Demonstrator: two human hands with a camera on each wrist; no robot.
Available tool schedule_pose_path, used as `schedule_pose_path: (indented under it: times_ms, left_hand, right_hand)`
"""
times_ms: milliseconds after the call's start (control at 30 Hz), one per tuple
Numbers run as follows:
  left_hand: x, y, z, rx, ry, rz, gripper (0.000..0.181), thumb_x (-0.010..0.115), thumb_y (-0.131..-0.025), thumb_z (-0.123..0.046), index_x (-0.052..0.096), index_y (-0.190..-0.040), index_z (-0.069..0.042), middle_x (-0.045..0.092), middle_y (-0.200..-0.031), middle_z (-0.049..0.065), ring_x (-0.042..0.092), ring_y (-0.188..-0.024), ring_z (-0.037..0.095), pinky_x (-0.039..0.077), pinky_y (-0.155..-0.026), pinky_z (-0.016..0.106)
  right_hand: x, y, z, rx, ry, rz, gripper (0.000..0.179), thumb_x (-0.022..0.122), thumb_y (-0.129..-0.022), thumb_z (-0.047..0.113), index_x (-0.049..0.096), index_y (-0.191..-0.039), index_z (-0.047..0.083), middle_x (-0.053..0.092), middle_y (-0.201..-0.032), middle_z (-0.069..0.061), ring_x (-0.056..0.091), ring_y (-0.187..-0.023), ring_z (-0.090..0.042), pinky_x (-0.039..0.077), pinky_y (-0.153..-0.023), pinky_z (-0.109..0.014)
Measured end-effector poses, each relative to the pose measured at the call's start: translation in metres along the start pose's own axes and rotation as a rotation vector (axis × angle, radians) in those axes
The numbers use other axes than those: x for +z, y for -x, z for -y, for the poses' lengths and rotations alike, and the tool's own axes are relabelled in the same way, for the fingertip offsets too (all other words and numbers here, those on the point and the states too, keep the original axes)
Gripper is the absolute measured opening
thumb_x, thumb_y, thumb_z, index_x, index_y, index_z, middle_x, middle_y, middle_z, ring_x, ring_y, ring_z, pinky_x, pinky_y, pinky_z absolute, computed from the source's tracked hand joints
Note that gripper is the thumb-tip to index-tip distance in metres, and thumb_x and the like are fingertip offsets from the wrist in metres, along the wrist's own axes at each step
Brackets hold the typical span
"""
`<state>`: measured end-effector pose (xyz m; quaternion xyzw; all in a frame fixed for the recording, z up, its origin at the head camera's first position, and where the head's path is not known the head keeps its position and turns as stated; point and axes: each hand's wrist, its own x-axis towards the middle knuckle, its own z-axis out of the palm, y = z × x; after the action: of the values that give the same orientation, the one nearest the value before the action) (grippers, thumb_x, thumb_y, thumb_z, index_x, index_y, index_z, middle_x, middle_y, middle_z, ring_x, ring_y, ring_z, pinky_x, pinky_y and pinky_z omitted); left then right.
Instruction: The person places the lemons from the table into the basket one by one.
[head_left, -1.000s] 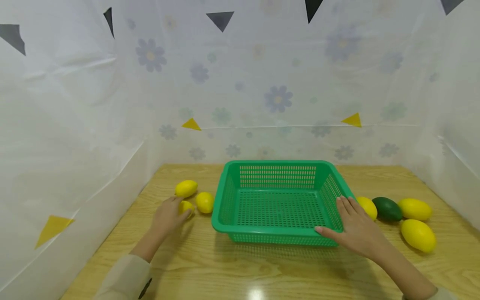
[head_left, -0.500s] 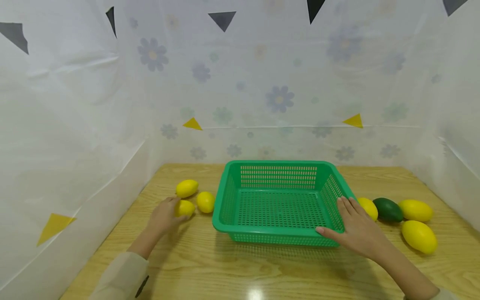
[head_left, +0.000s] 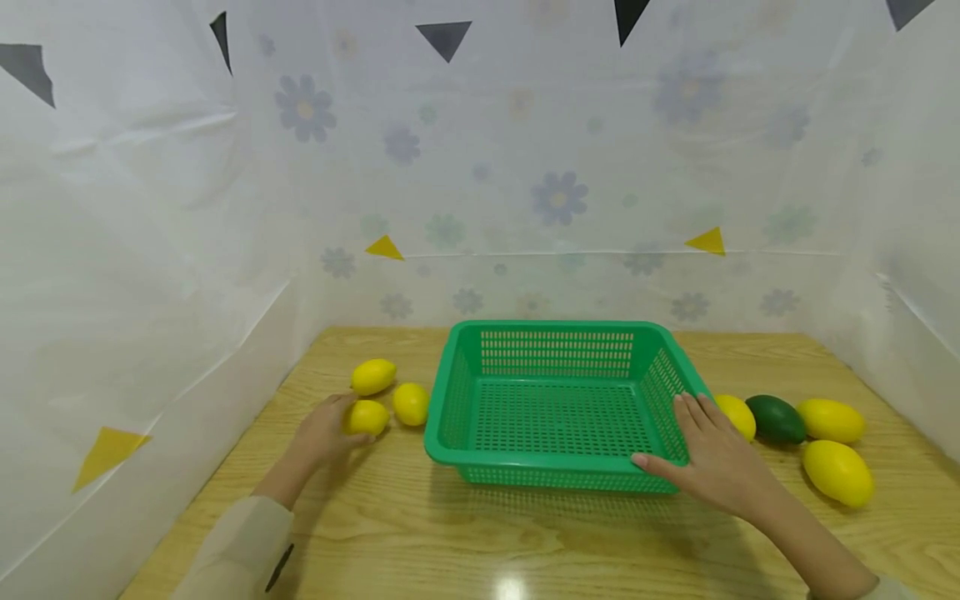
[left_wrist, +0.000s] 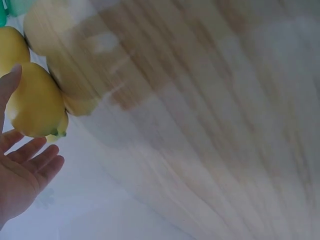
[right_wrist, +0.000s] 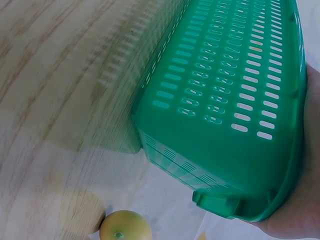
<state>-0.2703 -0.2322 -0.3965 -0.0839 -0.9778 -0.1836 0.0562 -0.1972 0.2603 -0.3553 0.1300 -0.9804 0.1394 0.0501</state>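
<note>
My left hand (head_left: 321,435) is at the near side of a group of three lemons, thumb and fingers spread loosely around the nearest lemon (head_left: 369,418). In the left wrist view a gap shows between the fingers (left_wrist: 34,155) and that lemon (left_wrist: 36,102). Behind it lie a second lemon (head_left: 373,377) and a third lemon (head_left: 411,404), the latter close to the basket's left side. My right hand (head_left: 720,462) rests with straight fingers on the right front corner of a green slotted plastic basket (head_left: 555,458), which has nothing inside.
Right of the basket lie a lemon (head_left: 738,417) partly behind my hand, a dark green avocado-shaped fruit (head_left: 776,419), and two more lemons, one behind (head_left: 831,419) and one in front (head_left: 837,472). White sheeting (head_left: 187,250) walls the wooden table (head_left: 465,542) at the back and sides.
My left hand has drawn back a little to the left, its fingers uncovering more of the nearest lemon, which has shifted slightly left. My right hand and the basket stay put.
</note>
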Motion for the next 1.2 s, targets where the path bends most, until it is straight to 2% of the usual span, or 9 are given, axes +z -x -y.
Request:
schedule_pose_path:
  times_ms: [233, 600, 767, 1033, 1200]
  left_hand:
    - [0.002, -0.004, 0.007, 0.011, 0.058, 0.04, 0.076, 0.076, -0.077, -0.023, 0.039, -0.134, 0.012, 0.046, -0.131, 0.033, 0.045, -0.12, 0.048, 0.037, -0.101, 0.057]
    - [0.003, -0.005, 0.014, 0.008, 0.199, 0.063, 0.079, 0.078, -0.075, -0.018, 0.037, -0.134, 0.014, 0.042, -0.134, 0.035, 0.041, -0.123, 0.049, 0.034, -0.103, 0.058]
    - [0.004, -0.006, 0.017, 0.015, 0.208, 0.057, 0.079, 0.079, -0.073, -0.016, 0.038, -0.134, 0.013, 0.044, -0.132, 0.035, 0.044, -0.121, 0.048, 0.037, -0.101, 0.057]
    - [0.007, -0.007, 0.016, -0.015, 0.206, 0.041, 0.075, 0.079, -0.073, -0.018, 0.042, -0.131, 0.013, 0.048, -0.129, 0.033, 0.047, -0.118, 0.046, 0.04, -0.1, 0.055]
    - [0.006, -0.006, 0.014, -0.04, 0.224, 0.048, 0.076, 0.077, -0.076, -0.019, 0.04, -0.133, 0.011, 0.046, -0.131, 0.033, 0.047, -0.119, 0.045, 0.04, -0.099, 0.055]
  right_hand:
    - [0.0, 0.001, 0.0, 0.007, -0.004, 0.007, 0.1, 0.054, -0.083, 0.06, 0.021, -0.142, -0.014, 0.019, -0.146, -0.037, 0.016, -0.134, -0.053, 0.018, -0.104, -0.066]
    - [0.001, 0.001, 0.0, 0.011, 0.005, 0.003, 0.1, 0.054, -0.084, 0.06, 0.021, -0.141, -0.014, 0.019, -0.146, -0.037, 0.016, -0.134, -0.053, 0.018, -0.104, -0.066]
    - [0.001, 0.001, 0.0, 0.011, 0.002, 0.003, 0.1, 0.054, -0.084, 0.06, 0.021, -0.141, -0.015, 0.019, -0.146, -0.037, 0.016, -0.134, -0.054, 0.018, -0.104, -0.066]
    - [0.001, 0.001, 0.0, 0.007, -0.009, 0.007, 0.1, 0.054, -0.084, 0.06, 0.021, -0.141, -0.015, 0.019, -0.146, -0.037, 0.015, -0.134, -0.054, 0.018, -0.104, -0.067]
    - [0.001, 0.001, -0.001, 0.004, -0.003, 0.002, 0.099, 0.054, -0.084, 0.06, 0.021, -0.141, -0.015, 0.019, -0.146, -0.037, 0.016, -0.134, -0.053, 0.018, -0.104, -0.066]
